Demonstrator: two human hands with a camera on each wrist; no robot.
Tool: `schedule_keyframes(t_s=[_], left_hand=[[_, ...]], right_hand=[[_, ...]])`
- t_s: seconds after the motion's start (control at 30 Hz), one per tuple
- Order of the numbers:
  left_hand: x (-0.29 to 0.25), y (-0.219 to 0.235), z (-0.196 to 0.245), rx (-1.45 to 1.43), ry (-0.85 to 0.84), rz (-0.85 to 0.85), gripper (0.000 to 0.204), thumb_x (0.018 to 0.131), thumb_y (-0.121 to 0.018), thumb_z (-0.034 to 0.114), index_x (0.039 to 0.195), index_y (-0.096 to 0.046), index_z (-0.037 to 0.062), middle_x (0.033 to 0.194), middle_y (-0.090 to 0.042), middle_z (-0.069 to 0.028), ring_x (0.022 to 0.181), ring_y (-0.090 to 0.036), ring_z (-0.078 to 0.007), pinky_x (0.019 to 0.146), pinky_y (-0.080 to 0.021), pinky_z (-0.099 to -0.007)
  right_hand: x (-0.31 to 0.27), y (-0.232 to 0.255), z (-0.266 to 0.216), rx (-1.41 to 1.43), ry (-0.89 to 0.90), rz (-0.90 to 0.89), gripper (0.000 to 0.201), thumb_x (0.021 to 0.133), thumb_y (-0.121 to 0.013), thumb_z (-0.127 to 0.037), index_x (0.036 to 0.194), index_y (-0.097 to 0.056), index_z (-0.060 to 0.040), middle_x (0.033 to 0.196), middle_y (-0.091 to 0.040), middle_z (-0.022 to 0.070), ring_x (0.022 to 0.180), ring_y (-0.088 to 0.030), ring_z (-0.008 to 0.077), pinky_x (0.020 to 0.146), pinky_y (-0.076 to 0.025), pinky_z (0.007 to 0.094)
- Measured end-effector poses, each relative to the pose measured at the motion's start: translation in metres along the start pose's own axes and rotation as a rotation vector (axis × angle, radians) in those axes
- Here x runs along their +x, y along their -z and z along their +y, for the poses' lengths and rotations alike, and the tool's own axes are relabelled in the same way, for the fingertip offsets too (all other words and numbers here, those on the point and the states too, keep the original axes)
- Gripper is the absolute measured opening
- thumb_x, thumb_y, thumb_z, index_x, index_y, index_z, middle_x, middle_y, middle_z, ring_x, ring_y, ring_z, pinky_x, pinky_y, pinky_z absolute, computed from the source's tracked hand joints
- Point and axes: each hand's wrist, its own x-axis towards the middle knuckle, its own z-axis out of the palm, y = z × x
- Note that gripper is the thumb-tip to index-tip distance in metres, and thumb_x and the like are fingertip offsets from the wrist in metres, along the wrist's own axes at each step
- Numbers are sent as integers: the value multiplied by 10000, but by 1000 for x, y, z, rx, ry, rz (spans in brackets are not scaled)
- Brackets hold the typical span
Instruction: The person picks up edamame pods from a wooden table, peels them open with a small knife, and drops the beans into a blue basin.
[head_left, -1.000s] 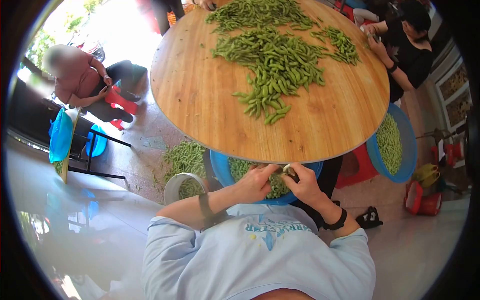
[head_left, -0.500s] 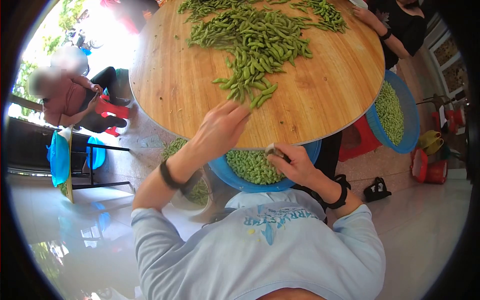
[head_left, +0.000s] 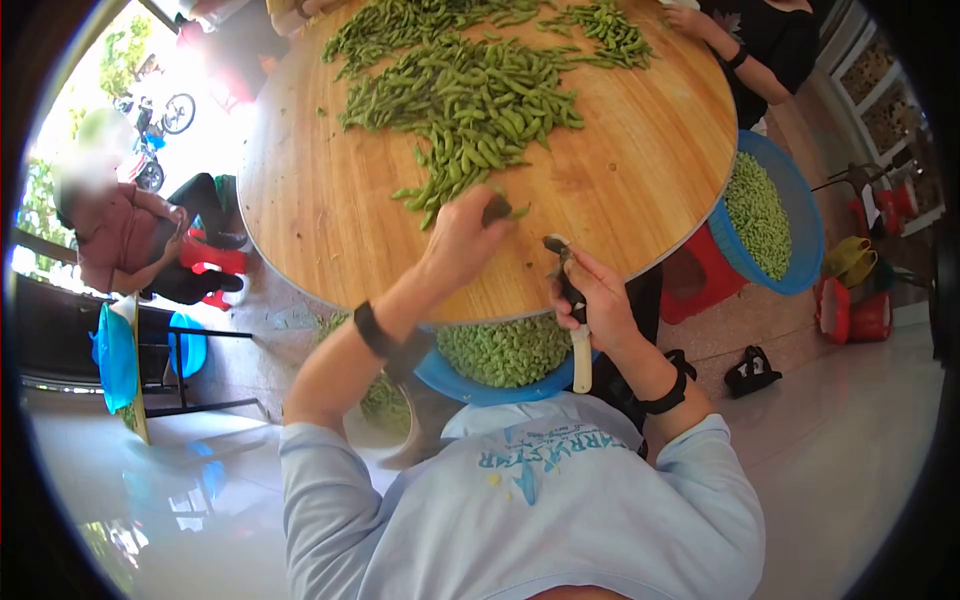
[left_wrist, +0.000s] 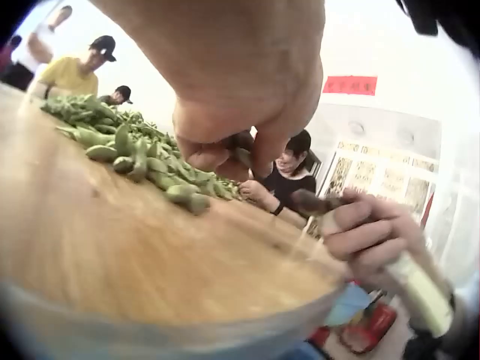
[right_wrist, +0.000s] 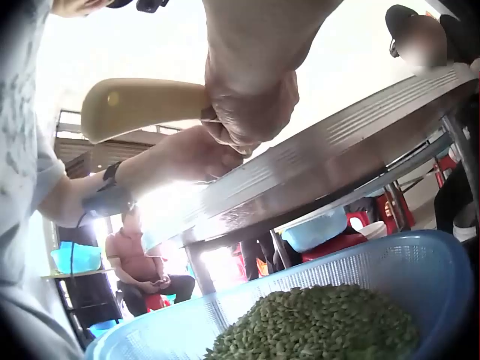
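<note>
My left hand (head_left: 468, 232) is over the round table, just in front of the heap of green soybean pods (head_left: 460, 110). In the left wrist view its thumb and fingers pinch a green pod (left_wrist: 242, 155); something dark sits at the fingertips. My right hand (head_left: 603, 305), at the table's near edge, grips a tool with a cream handle (head_left: 582, 362) that points back toward me. A dark tip (left_wrist: 315, 202) juts out by its thumb; the tool's working end is hidden. Below lies a blue basket (right_wrist: 187, 319) with shelled beans (right_wrist: 315, 326).
The wooden table (head_left: 640, 190) spans the front. To its right stands another blue basket (head_left: 808, 235) of beans beside a red stool (head_left: 700, 285). A pale bucket (head_left: 405, 440) is at my left. One person (head_left: 115, 230) sits at left; another (head_left: 770, 60) works at far right.
My left hand has gone from beside the right hand to the pods, then moved back a little with one. The right hand has risen to the table edge, showing the cream handle. The view has shifted.
</note>
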Motion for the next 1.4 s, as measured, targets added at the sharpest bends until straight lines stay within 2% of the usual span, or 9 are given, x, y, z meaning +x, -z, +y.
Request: schedule_keyframes(t_s=[0.07,0.23,0.37,0.5,0.77,1.1,1.17,1.37,1.4], left_hand=[[-14,7,24,-683,338,-70,154,797,-662,31,926,-582,5,789,-611,-33,662,-562,-118,579,-442,-249],[-36,14,44,-934,403,-90,212,794,-713,70,943,-582,-3,820,-638,-31,669,-549,-69,554,-440,-228],[-42,22,36,-1008,520,-137,194,795,-706,53,951,-601,4,806,-639,-23,661,-543,-47,522,-412,-203],[-53,30,38,-1013,497,-136,180,796,-696,37,955,-618,5,822,-643,-16,660,-541,-35,502,-391,-190],[-61,27,33,-1151,427,-33,216,809,-667,-10,1016,-606,-8,865,-651,-26,752,-570,-75,669,-461,-226],[-60,32,23,-1160,338,39,192,784,-659,-73,924,-561,14,877,-651,-67,697,-603,-108,566,-466,-216],[-60,32,20,-1592,261,-128,196,779,-631,-107,878,-530,28,860,-647,-94,630,-592,-133,474,-440,-229],[-61,28,25,-1898,380,-277,170,800,-629,-78,895,-538,30,836,-644,-88,617,-589,-137,455,-431,-225],[-61,30,26,-1899,382,-275,170,800,-629,-78,895,-538,30,836,-644,-88,617,-589,-137,455,-431,-225]], right_hand=[[2,-5,-3,58,13,-47,339,982,-407,-193,1286,-423,-43,781,-495,87,579,-441,101,430,-356,204],[0,-17,-1,167,4,-271,378,986,-424,-210,1326,-396,-46,804,-506,73,576,-440,92,434,-368,192],[-1,-27,-2,68,19,-277,440,987,-420,-207,1387,-337,-42,801,-498,71,575,-440,90,433,-369,192],[1,-31,0,52,20,-302,406,984,-426,-208,1342,-378,-22,797,-510,101,549,-426,90,440,-370,198],[3,-37,8,-52,77,-308,407,983,-441,-201,1339,-386,-12,807,-523,98,543,-433,82,435,-377,201],[3,-38,1,16,10,-349,341,979,-424,-125,1303,-453,-24,720,-508,67,510,-423,80,410,-358,192],[3,-39,-2,112,-33,-425,319,976,-430,-126,1273,-474,-19,714,-507,71,504,-418,79,408,-356,191],[3,-32,1,323,-160,-498,297,973,-451,-149,1238,-491,-21,730,-509,88,503,-412,80,396,-352,189],[2,-32,0,310,-170,-390,301,970,-460,-155,1240,-491,-25,737,-512,89,504,-418,81,396,-351,187]])
